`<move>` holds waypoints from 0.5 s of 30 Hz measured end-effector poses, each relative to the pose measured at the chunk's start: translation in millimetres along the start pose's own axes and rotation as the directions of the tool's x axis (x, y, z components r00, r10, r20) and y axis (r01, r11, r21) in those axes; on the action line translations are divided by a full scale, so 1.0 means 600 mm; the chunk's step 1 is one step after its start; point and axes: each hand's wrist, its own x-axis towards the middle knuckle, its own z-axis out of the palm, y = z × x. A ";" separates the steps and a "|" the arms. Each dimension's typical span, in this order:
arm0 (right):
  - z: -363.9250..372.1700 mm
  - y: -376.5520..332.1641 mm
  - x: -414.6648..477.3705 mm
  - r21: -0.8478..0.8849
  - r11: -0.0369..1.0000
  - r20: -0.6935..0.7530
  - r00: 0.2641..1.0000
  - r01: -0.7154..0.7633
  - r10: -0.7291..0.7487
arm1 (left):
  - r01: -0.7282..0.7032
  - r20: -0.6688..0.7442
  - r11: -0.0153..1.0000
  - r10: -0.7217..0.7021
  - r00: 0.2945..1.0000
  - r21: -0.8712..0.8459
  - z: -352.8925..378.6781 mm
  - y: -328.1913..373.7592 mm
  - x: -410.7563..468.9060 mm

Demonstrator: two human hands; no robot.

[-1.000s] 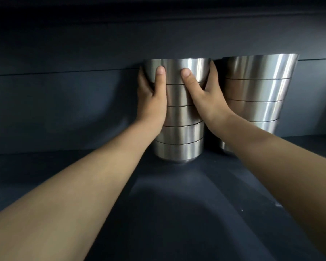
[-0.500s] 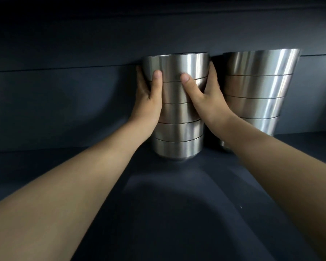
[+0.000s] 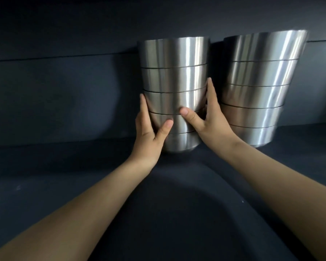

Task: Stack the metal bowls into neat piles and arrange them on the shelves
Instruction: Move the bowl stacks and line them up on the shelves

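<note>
Two tall stacks of shiny metal bowls stand side by side at the back of a dark shelf. The left stack is upright, with several bowls nested in it. My left hand cups its lower left side and my right hand its lower right side, with both thumbs pressed on the front. The right stack stands free just beyond my right hand and flares wider at the top. A narrow gap separates the two stacks.
The dark back wall rises right behind the stacks, with a horizontal seam across it. The shelf surface stretches left of the stacks and forward towards me. Overhead the view is dark.
Both hands have slid down from the top bowls to the lower part of the left stack. The stack stays in place on the shelf.
</note>
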 end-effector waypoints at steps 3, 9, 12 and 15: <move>-0.002 -0.003 -0.004 -0.048 0.999 0.007 1.000 -0.015 0.015 | -0.014 0.014 1.000 0.013 1.000 0.012 -0.004 0.004 -0.001; -0.016 -0.027 -0.019 -0.238 0.959 0.090 0.980 -0.153 0.179 | 0.009 0.133 0.968 -0.043 0.990 0.250 -0.047 0.025 -0.005; -0.026 -0.048 -0.040 -0.325 0.923 0.092 0.965 -0.205 0.247 | 0.060 0.129 0.917 -0.120 0.984 0.395 -0.075 0.046 -0.020; -0.041 -0.074 -0.070 -0.375 0.907 0.117 0.962 -0.189 0.249 | 0.076 0.106 0.869 -0.146 0.984 0.489 -0.096 0.068 -0.050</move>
